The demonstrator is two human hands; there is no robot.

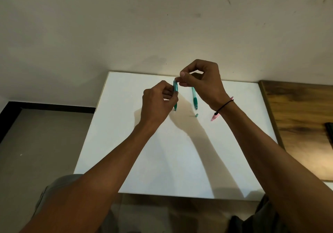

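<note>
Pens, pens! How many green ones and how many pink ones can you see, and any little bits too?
Green pens: 2, the held green pen between the left hand and right hand, the lying green pen on the white table.
Pink pens: 1, the pink pen, half hidden behind the right wrist.
Small green piece: 1.
Total: 4.

A slim translucent teal plastic pen is held nearly upright, tip down, above the white board; its top end is pinched.
</note>
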